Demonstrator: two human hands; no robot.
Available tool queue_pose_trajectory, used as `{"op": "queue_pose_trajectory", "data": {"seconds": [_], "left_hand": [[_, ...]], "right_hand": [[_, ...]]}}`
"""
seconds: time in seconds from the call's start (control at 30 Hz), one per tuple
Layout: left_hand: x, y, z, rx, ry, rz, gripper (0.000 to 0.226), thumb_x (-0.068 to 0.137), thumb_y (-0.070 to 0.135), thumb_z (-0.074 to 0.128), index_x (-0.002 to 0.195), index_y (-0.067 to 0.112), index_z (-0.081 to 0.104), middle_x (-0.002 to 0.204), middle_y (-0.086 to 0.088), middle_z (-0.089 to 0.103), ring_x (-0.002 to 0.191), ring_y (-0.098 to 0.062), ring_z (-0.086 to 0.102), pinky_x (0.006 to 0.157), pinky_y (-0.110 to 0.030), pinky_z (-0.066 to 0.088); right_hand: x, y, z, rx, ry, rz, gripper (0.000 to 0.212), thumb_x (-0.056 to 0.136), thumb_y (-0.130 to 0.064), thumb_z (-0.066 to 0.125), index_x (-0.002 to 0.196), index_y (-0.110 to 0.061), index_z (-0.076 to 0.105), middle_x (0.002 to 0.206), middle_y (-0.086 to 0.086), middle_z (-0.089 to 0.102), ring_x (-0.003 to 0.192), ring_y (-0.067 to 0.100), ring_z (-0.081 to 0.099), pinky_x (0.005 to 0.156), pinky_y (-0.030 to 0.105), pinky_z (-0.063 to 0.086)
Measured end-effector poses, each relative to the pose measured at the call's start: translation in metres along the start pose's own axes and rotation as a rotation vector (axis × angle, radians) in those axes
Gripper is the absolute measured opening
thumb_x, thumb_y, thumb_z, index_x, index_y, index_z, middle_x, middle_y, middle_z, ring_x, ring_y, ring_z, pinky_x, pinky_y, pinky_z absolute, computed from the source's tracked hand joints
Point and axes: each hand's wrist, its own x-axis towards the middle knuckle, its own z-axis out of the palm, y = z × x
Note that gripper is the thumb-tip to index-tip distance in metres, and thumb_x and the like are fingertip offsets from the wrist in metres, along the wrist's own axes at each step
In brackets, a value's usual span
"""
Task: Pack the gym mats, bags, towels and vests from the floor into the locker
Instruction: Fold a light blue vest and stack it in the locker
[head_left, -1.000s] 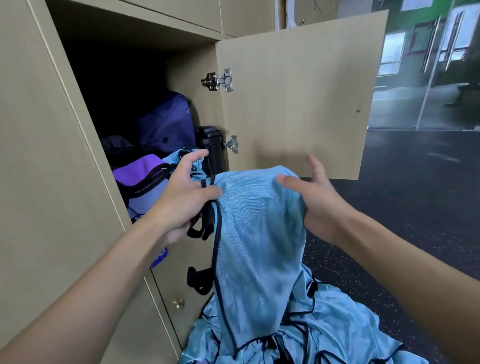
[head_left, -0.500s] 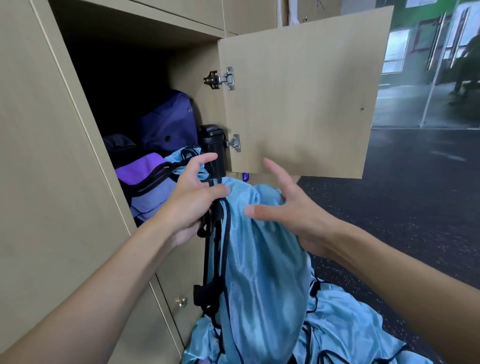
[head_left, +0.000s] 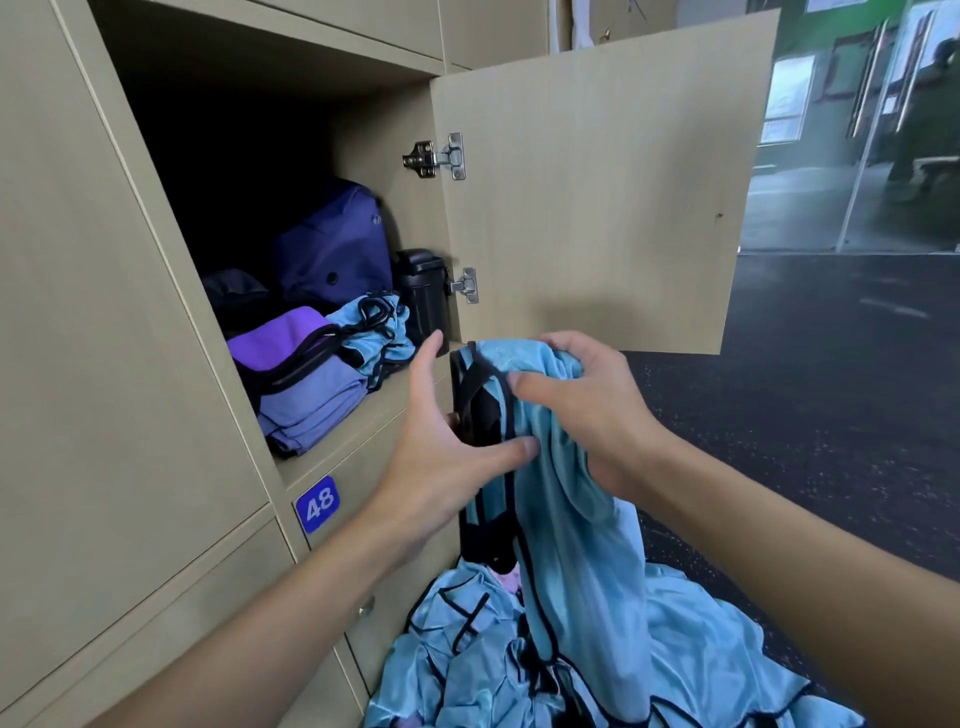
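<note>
Right hand (head_left: 582, 415) clamped on blue vest (head_left: 571, 545), left hand (head_left: 441, 457) spread; purple bags (head_left: 332, 249), folded vest (head_left: 374, 327) inside locker (head_left: 382, 402).

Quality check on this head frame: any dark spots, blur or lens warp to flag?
Head view: the back of the locker is lost in deep shadow; the glass doors at upper right are smeared; straight edges slant and splay under the wide lens; a soft shadow falls on the locker door above the vest, which is sharp.
</note>
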Motion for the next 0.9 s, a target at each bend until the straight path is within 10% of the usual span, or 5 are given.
{"op": "queue_pose_trajectory", "data": {"seconds": [0.3,0.7,0.9], "left_hand": [[0.023,0.004,-0.011,-0.238,0.194,0.053,0.066,0.082,0.005,0.075,0.13,0.045,0.051,0.119,0.001,0.07,0.108,-0.025,0.067,0.097,-0.049,0.052],[0.031,0.019,-0.035,-0.264,0.261,-0.024,0.028,0.089,-0.006,0.065,0.106,0.017,0.067,0.084,-0.003,0.07,0.071,-0.017,0.067,0.059,-0.027,0.057],[0.031,0.02,-0.044,-0.047,0.166,-0.048,0.058,0.075,-0.013,0.076,0.119,0.022,0.061,0.103,-0.012,0.071,0.085,-0.022,0.067,0.089,-0.043,0.059]], "right_hand": [[0.01,-0.012,-0.036,-0.108,-0.166,0.262,0.1,0.08,-0.015,0.08,0.153,-0.043,0.017,0.135,0.007,0.056,0.102,0.023,0.071,0.088,0.045,0.057],[0.022,-0.005,-0.045,-0.056,0.075,0.01,0.019,0.093,-0.01,0.067,0.103,-0.025,0.07,0.114,0.018,0.066,0.098,0.024,0.063,0.094,0.047,0.052],[0.014,-0.006,-0.042,-0.462,-0.187,0.029,0.078,0.077,-0.01,0.083,0.146,-0.01,0.044,0.123,0.003,0.065,0.104,0.015,0.068,0.091,0.029,0.056]]}}
